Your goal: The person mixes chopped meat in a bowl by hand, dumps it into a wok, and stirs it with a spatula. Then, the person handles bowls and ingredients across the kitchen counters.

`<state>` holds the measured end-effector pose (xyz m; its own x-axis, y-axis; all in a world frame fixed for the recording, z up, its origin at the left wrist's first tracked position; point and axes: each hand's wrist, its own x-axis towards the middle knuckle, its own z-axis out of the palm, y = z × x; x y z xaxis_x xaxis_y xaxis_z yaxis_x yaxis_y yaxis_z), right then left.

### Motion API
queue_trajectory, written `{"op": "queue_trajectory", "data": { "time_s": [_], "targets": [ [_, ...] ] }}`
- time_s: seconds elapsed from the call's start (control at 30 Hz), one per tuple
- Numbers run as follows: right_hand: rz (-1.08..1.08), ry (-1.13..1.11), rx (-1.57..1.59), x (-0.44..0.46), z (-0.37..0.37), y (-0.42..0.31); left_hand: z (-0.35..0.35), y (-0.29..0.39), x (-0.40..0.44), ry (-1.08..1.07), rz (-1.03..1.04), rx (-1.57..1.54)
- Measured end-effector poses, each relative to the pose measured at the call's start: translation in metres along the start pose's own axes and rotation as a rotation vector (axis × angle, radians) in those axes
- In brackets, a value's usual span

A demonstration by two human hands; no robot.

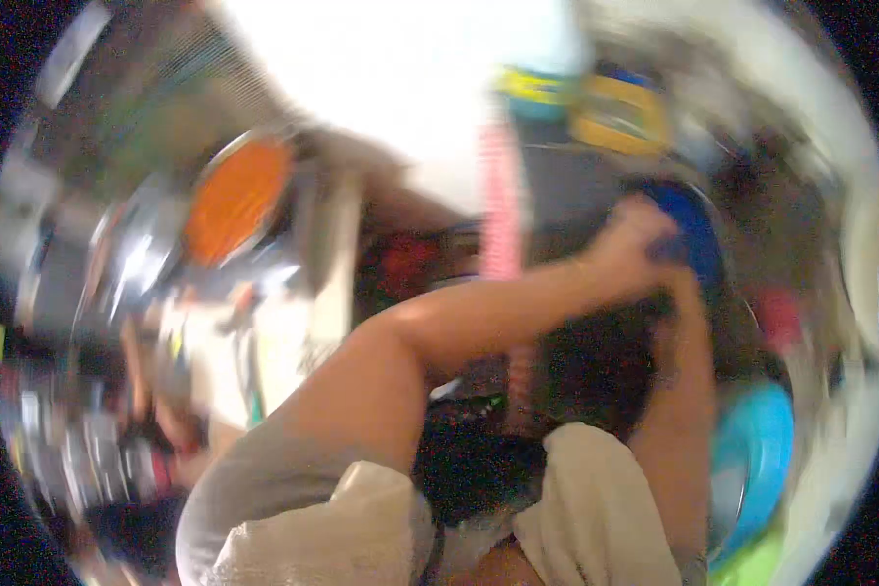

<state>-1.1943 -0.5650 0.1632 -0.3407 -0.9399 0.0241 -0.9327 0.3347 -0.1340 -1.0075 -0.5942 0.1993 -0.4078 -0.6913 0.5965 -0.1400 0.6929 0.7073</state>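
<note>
Motion blur smears the whole head view. My left hand [635, 239] reaches across from the left, at the end of a bent arm. Close by, my right hand [676, 283] meets or overlaps it; I cannot tell whether they touch. Both are at a dark blue rounded thing [695, 230], whose kind is too blurred to name. The fingers of either hand do not show clearly, and any grip is hidden in the smear. A dark area [586, 361] lies below the hands, between my forearms.
A round metal-rimmed vessel with orange contents [239, 200] is at upper left. A yellow thing [615, 115] and a pink strip [501, 205] are beyond my arms. A light blue tub [776, 454] stands at right. Blurred limbs [166, 420] at left look like another person's.
</note>
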Motion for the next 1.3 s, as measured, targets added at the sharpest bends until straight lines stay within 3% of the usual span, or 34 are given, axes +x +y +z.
{"op": "queue_trajectory", "data": {
  "time_s": [0.03, 0.13, 0.17, 0.2, 0.23, 0.3, 0.33, 0.37, 0.4, 0.43, 0.47, 0.57, 0.67, 0.73, 0.87, 0.9, 0.97, 1.07, 1.17, 1.2, 1.3],
  "targets": [
    [-0.045, -0.009, -0.031, 0.014, 0.014, 0.005, -0.017, 0.010, -0.023, 0.153, 0.175, 0.012],
    [-0.149, -0.033, -0.087, 0.064, 0.065, 0.000, -0.117, 0.023, -0.117, -0.135, 0.093, 0.121],
    [-0.162, -0.038, -0.104, 0.078, 0.080, -0.003, -0.148, 0.020, -0.166, -0.251, -0.282, 0.027],
    [-0.181, -0.048, -0.108, 0.093, 0.097, -0.005, -0.167, 0.027, -0.204, -0.192, -0.427, 0.294],
    [-0.170, -0.057, -0.123, 0.102, 0.107, -0.005, -0.197, 0.041, -0.248, -0.035, -0.708, 0.268],
    [-0.169, -0.069, -0.142, 0.114, 0.121, -0.010, -0.232, 0.058, -0.350, 0.026, -1.140, 0.640],
    [-0.163, -0.068, -0.152, 0.116, 0.126, -0.009, -0.239, 0.082, -0.391, 0.232, -1.374, 0.543],
    [-0.165, -0.073, -0.162, 0.120, 0.130, -0.010, -0.242, 0.082, -0.471, 0.082, -1.269, 0.829],
    [-0.166, -0.071, -0.170, 0.123, 0.132, -0.013, -0.251, 0.135, -0.456, 0.071, -1.393, 0.756],
    [-0.174, -0.068, -0.176, 0.122, 0.132, -0.015, -0.241, 0.144, -0.506, 0.039, -1.592, 0.829],
    [-0.175, -0.071, -0.179, 0.123, 0.133, -0.017, -0.233, 0.160, -0.542, 0.229, -1.669, 0.692],
    [-0.165, -0.083, -0.186, 0.126, 0.133, -0.014, -0.200, 0.194, -0.619, 0.038, -1.946, 0.624],
    [-0.150, -0.074, -0.192, 0.125, 0.130, -0.012, -0.204, 0.188, -0.640, -0.262, -1.932, 0.468],
    [-0.152, -0.060, -0.191, 0.126, 0.131, -0.010, -0.211, 0.184, -0.647, -0.315, -1.854, 0.446],
    [-0.133, -0.047, -0.169, 0.126, 0.128, 0.001, -0.214, 0.215, -0.659, 0.284, -1.913, 0.544],
    [-0.125, -0.047, -0.165, 0.128, 0.126, 0.005, -0.213, 0.220, -0.672, -0.006, -2.038, 0.606],
    [-0.117, -0.043, -0.148, 0.130, 0.118, 0.017, -0.218, 0.246, -0.681, -0.256, -2.055, 0.363],
    [-0.089, -0.035, -0.130, 0.125, 0.099, 0.030, -0.235, 0.250, -0.666, -0.515, -2.093, 0.570],
    [-0.043, -0.014, -0.121, 0.120, 0.075, 0.050, -0.251, 0.209, -0.672, -0.161, -1.960, 0.994],
    [-0.036, -0.012, -0.115, 0.119, 0.067, 0.056, -0.266, 0.189, -0.668, 0.079, -1.963, 0.900],
    [0.014, 0.015, -0.121, 0.108, 0.039, 0.074, -0.294, 0.149, -0.636, 0.218, -1.718, 1.101]
  ]
}}
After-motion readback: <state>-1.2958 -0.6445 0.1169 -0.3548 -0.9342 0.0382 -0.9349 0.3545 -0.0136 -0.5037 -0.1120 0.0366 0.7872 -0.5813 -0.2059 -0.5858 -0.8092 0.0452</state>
